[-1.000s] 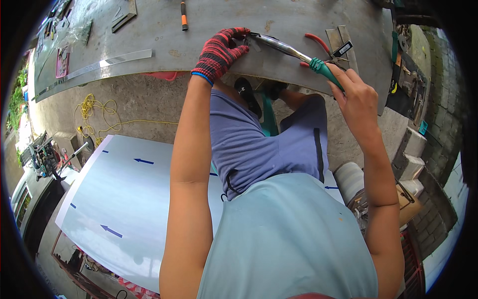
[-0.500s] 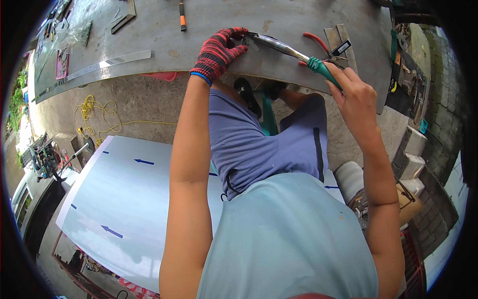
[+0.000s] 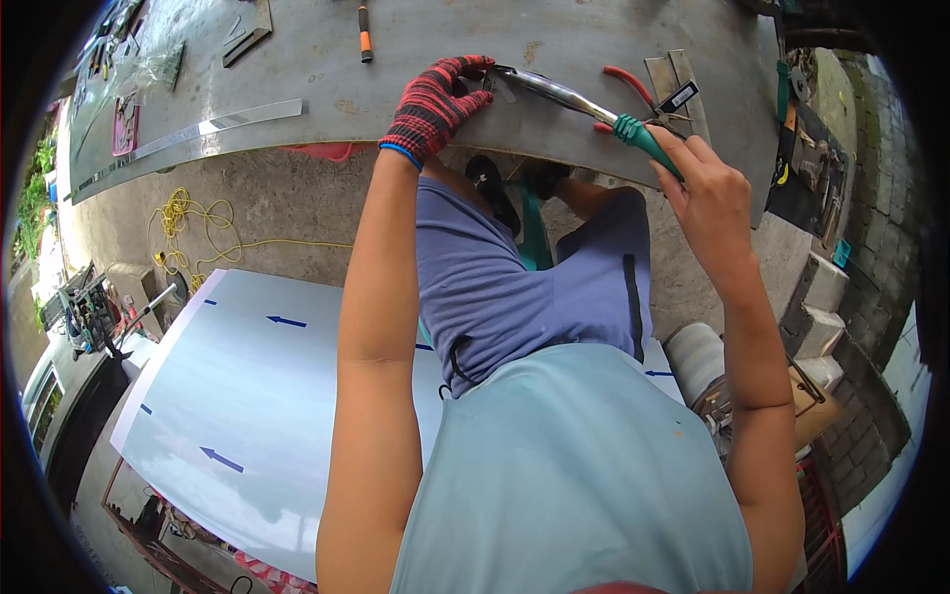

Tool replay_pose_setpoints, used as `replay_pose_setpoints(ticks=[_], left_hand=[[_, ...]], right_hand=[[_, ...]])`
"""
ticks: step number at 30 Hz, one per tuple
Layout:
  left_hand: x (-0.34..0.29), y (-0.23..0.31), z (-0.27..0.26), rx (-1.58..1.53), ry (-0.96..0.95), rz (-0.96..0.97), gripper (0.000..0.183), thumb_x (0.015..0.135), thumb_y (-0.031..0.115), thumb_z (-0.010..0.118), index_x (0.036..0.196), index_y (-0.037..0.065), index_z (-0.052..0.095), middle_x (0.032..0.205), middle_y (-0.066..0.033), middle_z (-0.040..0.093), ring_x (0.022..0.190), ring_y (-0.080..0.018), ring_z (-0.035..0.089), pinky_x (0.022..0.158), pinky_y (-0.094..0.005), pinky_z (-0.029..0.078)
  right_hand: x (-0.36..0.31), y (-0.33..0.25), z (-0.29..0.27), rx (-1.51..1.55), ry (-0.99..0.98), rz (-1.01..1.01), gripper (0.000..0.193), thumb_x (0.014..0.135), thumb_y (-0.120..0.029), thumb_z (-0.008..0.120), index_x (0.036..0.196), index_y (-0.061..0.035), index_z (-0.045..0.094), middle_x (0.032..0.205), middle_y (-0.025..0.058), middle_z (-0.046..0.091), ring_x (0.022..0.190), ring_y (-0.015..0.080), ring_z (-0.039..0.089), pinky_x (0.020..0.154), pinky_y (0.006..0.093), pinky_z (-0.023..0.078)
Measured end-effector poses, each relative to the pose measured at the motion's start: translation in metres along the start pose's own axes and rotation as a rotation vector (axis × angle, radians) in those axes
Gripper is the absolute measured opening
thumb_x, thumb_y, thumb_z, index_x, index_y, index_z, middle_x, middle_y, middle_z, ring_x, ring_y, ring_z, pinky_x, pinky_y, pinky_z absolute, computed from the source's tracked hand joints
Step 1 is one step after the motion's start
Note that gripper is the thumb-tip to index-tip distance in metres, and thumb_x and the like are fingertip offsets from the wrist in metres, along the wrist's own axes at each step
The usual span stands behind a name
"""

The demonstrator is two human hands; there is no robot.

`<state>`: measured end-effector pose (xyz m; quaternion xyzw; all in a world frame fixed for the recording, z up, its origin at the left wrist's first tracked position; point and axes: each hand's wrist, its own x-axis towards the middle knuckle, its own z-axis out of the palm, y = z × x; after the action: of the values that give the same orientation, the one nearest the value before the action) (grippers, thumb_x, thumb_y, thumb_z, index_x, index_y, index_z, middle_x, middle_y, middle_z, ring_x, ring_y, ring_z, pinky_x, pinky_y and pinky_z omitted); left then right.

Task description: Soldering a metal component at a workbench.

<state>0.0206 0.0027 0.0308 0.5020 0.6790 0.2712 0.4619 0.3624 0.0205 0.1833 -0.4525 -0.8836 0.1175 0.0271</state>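
My left hand (image 3: 438, 107) wears a red-and-black knit glove with a blue cuff. It is closed, thumb and fingers pinching what looks like a small metal piece (image 3: 488, 83) at the table's near edge. My bare right hand (image 3: 705, 183) is wrapped round the green grip of a hammer (image 3: 564, 94) with a shiny steel shaft. The shaft slants left, and its dark far end meets the gloved fingertips; the head's shape is hard to make out. Behind the shaft lie red-handled pliers (image 3: 630, 83) and a flat metal square (image 3: 683, 94).
The grey metal table (image 3: 327, 84) holds an orange-and-black screwdriver (image 3: 365, 38), a long shiny metal strip (image 3: 223, 123) and an angle piece (image 3: 249, 40). A yellow cord (image 3: 178, 223) lies on the floor. A large pale sheet (image 3: 257, 396) with blue arrows lies at my left.
Almost nothing differs. The hammer and both hands have shifted very slightly right, along with the things on the table; both grips stay the same.
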Motion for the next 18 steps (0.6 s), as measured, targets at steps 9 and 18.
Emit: replay_pose_setpoints(ticks=[9,18], left_hand=[[-0.0002,-0.0021,0.0021,0.022,0.014,0.019,0.054,0.085,0.023,0.085,0.137,0.028,0.073,0.123,-0.0016,0.075,0.100,-0.0189,0.069,0.098,-0.0355,0.058],[-0.0020,-0.0023,0.0026,0.007,0.013,0.037,0.053,0.085,0.023,0.085,0.136,0.027,0.073,0.124,-0.0017,0.075,0.100,-0.0195,0.069,0.097,-0.0355,0.058]], right_hand=[[0.0019,-0.0021,0.0016,0.005,-0.004,-0.001,0.042,0.095,-0.018,0.075,0.137,-0.0206,0.069,0.085,0.0087,0.057,0.070,0.0304,0.065,0.064,0.0437,0.051],[0.0017,-0.0009,0.0032,0.002,-0.005,-0.004,0.041,0.096,-0.019,0.075,0.136,-0.0205,0.068,0.084,0.0088,0.057,0.070,0.0307,0.065,0.064,0.0441,0.051]])
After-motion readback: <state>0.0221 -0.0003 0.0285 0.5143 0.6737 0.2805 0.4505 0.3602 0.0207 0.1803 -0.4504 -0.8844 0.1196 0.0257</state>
